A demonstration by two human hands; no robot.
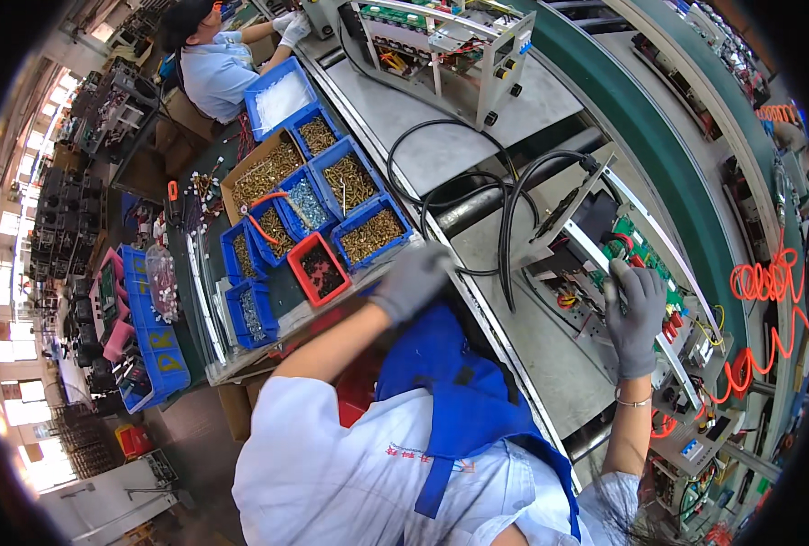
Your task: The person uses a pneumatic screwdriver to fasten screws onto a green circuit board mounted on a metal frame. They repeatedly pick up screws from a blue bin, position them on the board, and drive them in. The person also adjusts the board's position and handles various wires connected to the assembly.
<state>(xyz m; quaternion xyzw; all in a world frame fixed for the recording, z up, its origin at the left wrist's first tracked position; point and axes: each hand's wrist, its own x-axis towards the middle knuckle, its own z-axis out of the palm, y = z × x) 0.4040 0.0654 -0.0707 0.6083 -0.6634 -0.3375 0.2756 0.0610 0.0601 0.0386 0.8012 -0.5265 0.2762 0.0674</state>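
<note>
My left hand (413, 280), in a grey glove, is above the line's metal edge, close to the blue bin of brass-coloured screws (368, 237). Motion smears its fingers. On the other side, my right hand (636, 318), gloved too, is over an open metal chassis (589, 246). Its fingers are curled together near the chassis rail, and what they may hold is hidden. Inside the chassis a green circuit board (639, 238) and wires show. A thick black cable (513, 209) loops from the chassis across the metal worktop.
Blue bins (345, 182) of screws and a red bin of small black parts (320, 270) stand at my left. Another open chassis (441, 45) sits farther along the line. A co-worker (218, 68) is at the far left. Red coiled hoses (768, 282) hang at right.
</note>
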